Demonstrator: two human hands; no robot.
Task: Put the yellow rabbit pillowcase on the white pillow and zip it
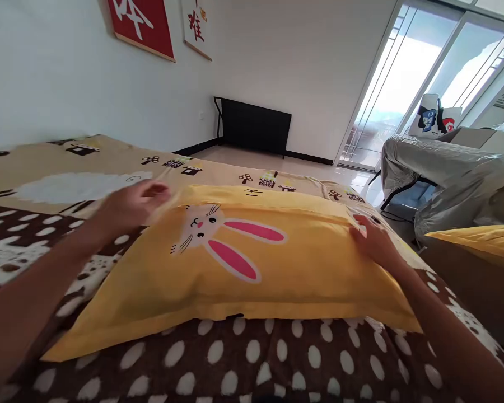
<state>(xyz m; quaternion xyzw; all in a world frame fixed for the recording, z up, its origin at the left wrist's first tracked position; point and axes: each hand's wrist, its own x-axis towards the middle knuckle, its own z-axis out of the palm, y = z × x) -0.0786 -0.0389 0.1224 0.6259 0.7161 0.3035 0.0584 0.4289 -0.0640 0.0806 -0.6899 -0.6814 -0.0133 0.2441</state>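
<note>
A yellow pillow (311,268) with a white rabbit face and pink ears lies across the bed in front of me, its rabbit turned sideways. My left hand (136,204) is at the pillow's far left corner, smeared by motion, so its grip cannot be made out. At the far right corner, my right hand (373,240) has its fingers closed on the pillow's edge. Beneath the pillow spreads a brown and beige bedcover (252,355) with white dots, small trees and houses.
A yellow cloth item (483,238) sits at the right edge. Beyond it stands a table under grey plastic sheeting (449,162), with printed bags (430,120) on top. A black panel (254,126) leans by the far wall, near sliding glass doors (407,73).
</note>
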